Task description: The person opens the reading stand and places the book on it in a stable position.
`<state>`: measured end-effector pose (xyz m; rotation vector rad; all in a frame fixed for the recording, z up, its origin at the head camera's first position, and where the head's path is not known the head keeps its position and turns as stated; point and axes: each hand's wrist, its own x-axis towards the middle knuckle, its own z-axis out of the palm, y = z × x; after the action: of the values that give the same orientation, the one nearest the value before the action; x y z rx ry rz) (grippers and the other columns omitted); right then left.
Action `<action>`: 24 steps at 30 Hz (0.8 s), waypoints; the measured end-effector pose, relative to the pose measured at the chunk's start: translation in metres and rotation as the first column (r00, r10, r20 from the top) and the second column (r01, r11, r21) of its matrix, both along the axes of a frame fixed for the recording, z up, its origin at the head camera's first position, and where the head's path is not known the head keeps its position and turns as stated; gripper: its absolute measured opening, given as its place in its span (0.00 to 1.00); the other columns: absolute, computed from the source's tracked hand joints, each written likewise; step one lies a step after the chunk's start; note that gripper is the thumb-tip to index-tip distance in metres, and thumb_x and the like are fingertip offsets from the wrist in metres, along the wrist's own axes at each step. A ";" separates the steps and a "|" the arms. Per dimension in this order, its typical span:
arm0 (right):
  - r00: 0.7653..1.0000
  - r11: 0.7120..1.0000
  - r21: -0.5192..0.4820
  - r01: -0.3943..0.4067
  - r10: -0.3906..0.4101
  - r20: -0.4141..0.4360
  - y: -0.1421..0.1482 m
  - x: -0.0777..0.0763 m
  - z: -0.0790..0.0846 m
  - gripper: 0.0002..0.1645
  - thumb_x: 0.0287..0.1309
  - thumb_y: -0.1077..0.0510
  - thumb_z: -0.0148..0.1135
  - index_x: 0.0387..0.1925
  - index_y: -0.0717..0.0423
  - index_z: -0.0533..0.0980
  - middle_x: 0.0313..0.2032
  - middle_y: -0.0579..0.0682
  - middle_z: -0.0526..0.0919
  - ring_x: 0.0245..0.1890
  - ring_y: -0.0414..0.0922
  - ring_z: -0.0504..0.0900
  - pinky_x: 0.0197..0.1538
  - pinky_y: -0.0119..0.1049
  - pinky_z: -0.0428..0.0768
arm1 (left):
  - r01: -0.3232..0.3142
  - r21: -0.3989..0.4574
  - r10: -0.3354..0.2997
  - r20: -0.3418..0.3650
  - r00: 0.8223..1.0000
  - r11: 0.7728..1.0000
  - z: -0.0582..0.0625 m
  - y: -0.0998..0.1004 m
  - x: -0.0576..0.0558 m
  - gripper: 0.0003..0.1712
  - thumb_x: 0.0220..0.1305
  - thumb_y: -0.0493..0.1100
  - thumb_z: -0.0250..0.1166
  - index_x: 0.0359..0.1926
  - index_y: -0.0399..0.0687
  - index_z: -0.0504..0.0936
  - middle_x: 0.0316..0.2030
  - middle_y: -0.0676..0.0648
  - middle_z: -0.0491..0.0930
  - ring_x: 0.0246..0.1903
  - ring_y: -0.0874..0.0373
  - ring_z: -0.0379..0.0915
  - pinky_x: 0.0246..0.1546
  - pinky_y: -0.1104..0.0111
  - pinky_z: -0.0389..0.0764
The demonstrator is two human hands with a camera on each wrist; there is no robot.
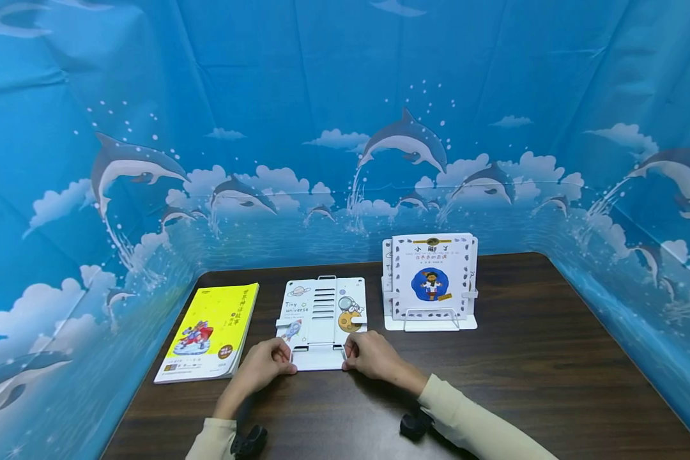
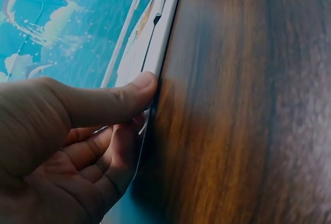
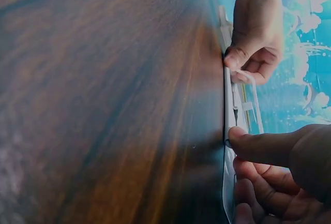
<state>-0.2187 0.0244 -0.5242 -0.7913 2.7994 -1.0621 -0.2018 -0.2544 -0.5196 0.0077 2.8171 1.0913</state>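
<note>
A white book stand (image 1: 322,319) printed with "Tiny universe", a rocket and a planet is on the table in front of me, with no book on it. At its near left corner my left hand (image 1: 264,363) pinches the base, thumb (image 2: 137,89) on the front edge and the other fingers curled beside it. The near right corner is pinched by my right hand (image 1: 374,356) in much the same way, its thumb (image 3: 253,144) on the front edge. Part of the stand's wire page holder (image 3: 252,87) shows between the hands in the right wrist view; the fingertips partly hide the corners.
Left of the stand lies a thick yellow-and-white book (image 1: 213,329). Behind and to the right, another white stand (image 1: 470,322) holds a white picture book (image 1: 431,278) upright. Dolphin-printed blue cloth (image 1: 322,76) surrounds the dark wooden table (image 1: 552,358).
</note>
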 end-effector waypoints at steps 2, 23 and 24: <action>1.000 1.000 -0.010 -0.012 0.012 -0.010 0.000 -0.001 0.000 0.16 0.52 0.59 0.82 0.24 0.48 0.78 0.19 0.37 0.77 0.21 0.31 0.71 0.28 0.27 0.70 | 0.006 0.002 -0.006 -0.015 1.000 1.000 -0.001 0.000 0.000 0.15 0.55 0.38 0.84 0.32 0.47 0.82 0.22 0.51 0.77 0.25 0.58 0.70 0.28 0.71 0.69; 0.996 0.988 -0.147 -0.049 0.060 0.073 0.020 -0.014 0.003 0.05 0.61 0.67 0.71 0.35 0.56 0.82 0.30 0.44 0.84 0.30 0.33 0.77 0.35 0.28 0.78 | 0.075 0.175 -0.081 0.024 0.996 0.982 0.001 -0.018 -0.005 0.09 0.63 0.32 0.75 0.44 0.41 0.86 0.34 0.48 0.86 0.33 0.55 0.78 0.37 0.72 0.80; 0.996 0.987 -0.161 -0.016 0.029 0.082 0.024 -0.017 0.004 0.04 0.62 0.68 0.69 0.37 0.57 0.82 0.31 0.45 0.85 0.31 0.34 0.78 0.36 0.28 0.79 | 0.052 0.180 -0.056 0.017 0.998 0.982 0.002 -0.020 -0.005 0.09 0.64 0.32 0.74 0.45 0.40 0.87 0.36 0.47 0.87 0.34 0.55 0.78 0.37 0.73 0.81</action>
<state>-0.2358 0.0480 -0.5200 -0.7704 2.6556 -1.2987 -0.2065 -0.2747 -0.5179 0.0874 2.6730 1.3197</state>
